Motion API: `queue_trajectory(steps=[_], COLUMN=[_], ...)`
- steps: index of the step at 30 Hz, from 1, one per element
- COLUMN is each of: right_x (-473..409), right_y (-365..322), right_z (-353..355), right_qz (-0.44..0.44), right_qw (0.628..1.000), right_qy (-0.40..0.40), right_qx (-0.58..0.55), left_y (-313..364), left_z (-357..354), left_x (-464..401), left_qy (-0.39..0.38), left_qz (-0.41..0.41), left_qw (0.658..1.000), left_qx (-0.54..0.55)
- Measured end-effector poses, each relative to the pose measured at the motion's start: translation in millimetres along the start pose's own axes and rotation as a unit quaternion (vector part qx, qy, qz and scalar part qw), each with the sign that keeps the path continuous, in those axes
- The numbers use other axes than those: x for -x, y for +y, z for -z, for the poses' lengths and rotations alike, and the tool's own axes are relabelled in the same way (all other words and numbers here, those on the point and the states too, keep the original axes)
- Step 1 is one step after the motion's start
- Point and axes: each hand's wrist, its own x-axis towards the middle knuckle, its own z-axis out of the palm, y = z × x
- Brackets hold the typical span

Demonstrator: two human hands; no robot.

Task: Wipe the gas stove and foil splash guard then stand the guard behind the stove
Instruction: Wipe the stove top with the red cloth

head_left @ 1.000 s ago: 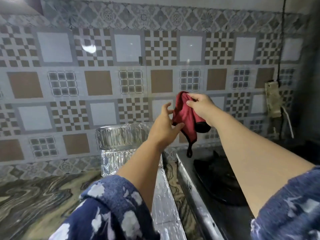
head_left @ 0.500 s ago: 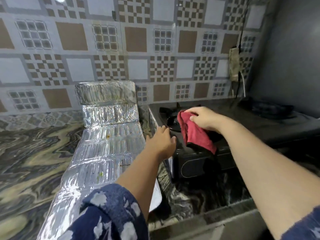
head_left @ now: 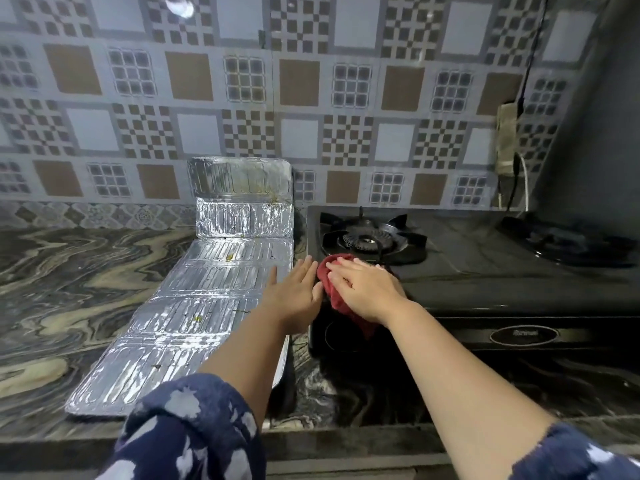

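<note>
A black two-burner gas stove [head_left: 485, 271] stands on the marbled counter at the right. My right hand [head_left: 367, 289] presses a red cloth [head_left: 332, 292] flat on the stove's front left corner, just in front of the left burner [head_left: 370, 237]. My left hand [head_left: 294, 292] rests open, fingers spread, at the stove's left edge beside the cloth. The foil splash guard [head_left: 207, 296] lies unfolded on the counter left of the stove, its far panel bent up against the tiled wall, with small yellowish food specks on it.
The right burner [head_left: 568, 240] sits at the far right by a dark side wall. A wall socket with cables [head_left: 507, 143] hangs above the stove's back right. The marbled counter [head_left: 69, 289] stretches left of the foil, and its front edge runs below my arms.
My right hand brought the red cloth down from in front of the wall onto the stove's front left corner and flattened on it. My left hand dropped to the stove's left edge.
</note>
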Motion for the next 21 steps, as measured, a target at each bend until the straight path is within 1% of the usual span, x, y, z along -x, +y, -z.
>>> queue_trajectory(steps=[5, 7, 9, 12, 14, 17, 21], right_x=[16.0, 20.2, 19.8, 11.4, 6.3, 4.7, 25.1], right_y=[13.8, 30.7, 46.9, 43.5, 21.9, -0.2, 18.3], right_z=[8.6, 13.3, 18.9, 19.0, 11.6, -1.2, 4.7], right_qz=[0.032, 0.006, -0.038, -0.076, -0.063, -0.025, -0.035], right_qw=[0.999, 1.000, 0.999, 0.997, 0.998, 0.999, 0.996], right_qy=[0.019, 0.015, 0.001, -0.003, 0.007, 0.030, 0.073], right_qx=[-0.001, -0.008, -0.015, -0.002, 0.009, -0.003, -0.035], left_y=[5.3, 7.6, 10.9, 16.4, 16.7, 16.6, 21.3], left_z=[3.9, 6.2, 11.3, 21.5, 25.6, 25.5, 18.5], left_x=[-0.7, -2.0, -5.2, -9.4, -12.7, -14.5, -12.9], left_qy=[-0.004, 0.007, 0.033, 0.046, 0.045, 0.060, 0.107], left_qz=[0.022, 0.027, 0.022, 0.019, 0.019, 0.020, 0.019], left_qw=[1.000, 0.999, 0.999, 0.999, 0.999, 0.998, 0.991], left_qx=[-0.022, -0.020, -0.027, -0.019, -0.011, -0.027, -0.075])
